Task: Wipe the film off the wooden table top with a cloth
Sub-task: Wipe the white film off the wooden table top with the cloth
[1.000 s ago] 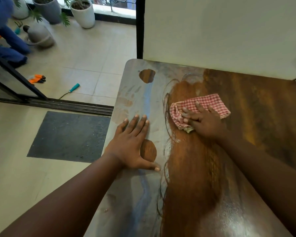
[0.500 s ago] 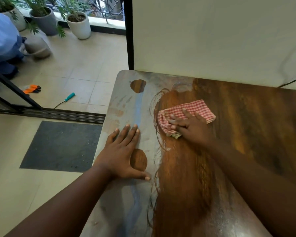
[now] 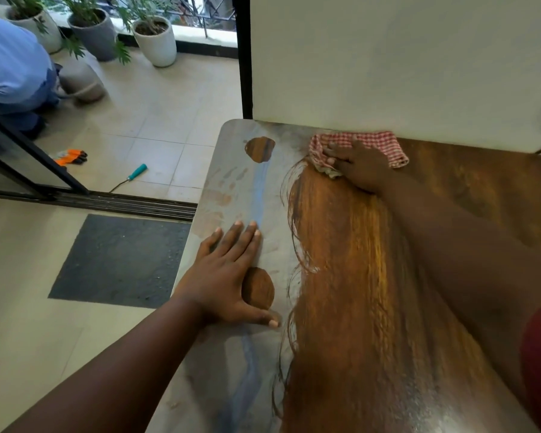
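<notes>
1. We're looking down at the wooden table top [image 3: 372, 307], and its right side shows bare, glossy brown wood

2. The grey film [image 3: 231, 189] covers the left strip of the table, with two round bare patches and a bluish streak running near to far through it

3. Our right hand [image 3: 361, 165] is at the far edge, right against the white wall [image 3: 388, 57], pressing down on the red-and-white checked cloth [image 3: 384, 143]

4. The fingers lie spread over the cloth, which is bunched under them; whether they curl round it we cannot tell

5. The cloth sits where the film meets the cleaned wood, at the far end

6. Our left hand [image 3: 228, 276] lies flat on the film near the left edge, fingers straight, thumb out to the right, holding nothing

7. On the tiled floor at the left: a dark mat [image 3: 122, 260], a teal-handled tool [image 3: 136, 173], orange gloves [image 3: 71, 157]

8. Far left, potted plants [image 3: 153, 35] and another person in blue [image 3: 10, 64]
</notes>
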`<state>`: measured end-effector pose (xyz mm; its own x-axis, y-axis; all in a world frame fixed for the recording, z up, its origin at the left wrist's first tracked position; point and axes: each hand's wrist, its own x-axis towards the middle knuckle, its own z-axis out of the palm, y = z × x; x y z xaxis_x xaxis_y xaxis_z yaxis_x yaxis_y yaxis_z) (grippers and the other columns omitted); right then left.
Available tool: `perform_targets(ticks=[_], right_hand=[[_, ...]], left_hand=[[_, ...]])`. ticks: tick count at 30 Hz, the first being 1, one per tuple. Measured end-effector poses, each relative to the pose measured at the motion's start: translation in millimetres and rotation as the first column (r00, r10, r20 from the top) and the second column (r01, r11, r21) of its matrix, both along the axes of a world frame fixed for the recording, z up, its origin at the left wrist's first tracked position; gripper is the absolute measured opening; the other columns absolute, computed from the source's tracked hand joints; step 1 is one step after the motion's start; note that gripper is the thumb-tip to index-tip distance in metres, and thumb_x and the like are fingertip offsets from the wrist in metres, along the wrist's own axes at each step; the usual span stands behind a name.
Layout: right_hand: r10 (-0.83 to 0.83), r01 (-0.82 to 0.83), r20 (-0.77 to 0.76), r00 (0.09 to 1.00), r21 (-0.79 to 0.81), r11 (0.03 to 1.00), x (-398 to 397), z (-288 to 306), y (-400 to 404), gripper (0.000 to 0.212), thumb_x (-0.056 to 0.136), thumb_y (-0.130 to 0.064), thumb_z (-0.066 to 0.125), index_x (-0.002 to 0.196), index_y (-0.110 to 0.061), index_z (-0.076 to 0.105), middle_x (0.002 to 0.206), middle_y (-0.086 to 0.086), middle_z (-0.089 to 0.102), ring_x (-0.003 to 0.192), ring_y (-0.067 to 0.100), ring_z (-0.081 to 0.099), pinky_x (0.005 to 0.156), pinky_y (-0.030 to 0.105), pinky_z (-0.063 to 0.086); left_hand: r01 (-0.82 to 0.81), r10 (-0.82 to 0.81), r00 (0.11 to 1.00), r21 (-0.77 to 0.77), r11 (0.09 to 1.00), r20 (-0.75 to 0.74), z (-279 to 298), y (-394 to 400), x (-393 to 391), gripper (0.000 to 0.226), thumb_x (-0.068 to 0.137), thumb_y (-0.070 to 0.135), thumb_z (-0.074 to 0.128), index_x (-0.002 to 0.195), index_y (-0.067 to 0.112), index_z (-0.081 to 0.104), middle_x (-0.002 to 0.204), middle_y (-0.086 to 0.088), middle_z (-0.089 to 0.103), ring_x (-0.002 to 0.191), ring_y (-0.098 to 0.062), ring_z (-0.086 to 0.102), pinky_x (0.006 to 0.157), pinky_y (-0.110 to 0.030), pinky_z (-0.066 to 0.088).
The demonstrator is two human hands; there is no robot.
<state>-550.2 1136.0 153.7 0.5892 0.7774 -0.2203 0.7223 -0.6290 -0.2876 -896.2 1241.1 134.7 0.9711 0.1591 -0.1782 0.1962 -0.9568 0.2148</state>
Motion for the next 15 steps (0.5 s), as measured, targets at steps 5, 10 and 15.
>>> perform_targets(ticks=[5,10,15], right_hand=[[-0.102,0.102,0.022,0.995,-0.03,0.994,34.3,6.4,-24.1,0.046,0.095,-0.058,0.035,0.139,-0.044,0.041,0.152,-0.006,0.033,0.141,0.027,0.025,0.113,0.05,0.018],[-0.343,0.342,0.085,0.936,0.021,0.939,-9.3,-5.3,43.0,0.044,0.099,-0.041,0.03,0.143,-0.041,0.035,0.153,-0.004,0.031,0.141,0.033,0.018,0.108,0.059,0.01],[-0.317,0.316,0.037,0.948,0.016,0.948,-23.7,-3.0,62.2,0.046,0.099,-0.037,0.029,0.144,-0.041,0.032,0.156,-0.002,0.026,0.142,0.035,0.013,0.109,0.061,0.005]], left_hand=[[0.003,-0.003,1.0,0.0,1.0,0.008,0.5,-1.2,1.3,0.136,0.054,0.103,0.027,0.15,0.02,-0.019,0.158,0.003,-0.026,0.142,-0.015,-0.031,0.114,-0.039,-0.02],[0.006,-0.006,1.0,0.021,1.0,-0.014,1.5,-1.0,2.0,0.136,0.054,0.103,0.028,0.15,0.02,-0.019,0.157,0.003,-0.026,0.142,-0.016,-0.031,0.114,-0.04,-0.019],[-0.001,0.002,1.0,0.027,1.0,-0.026,4.0,0.0,0.1,0.138,0.053,0.103,0.032,0.151,0.02,-0.018,0.158,0.003,-0.024,0.142,-0.015,-0.029,0.116,-0.041,-0.016]])
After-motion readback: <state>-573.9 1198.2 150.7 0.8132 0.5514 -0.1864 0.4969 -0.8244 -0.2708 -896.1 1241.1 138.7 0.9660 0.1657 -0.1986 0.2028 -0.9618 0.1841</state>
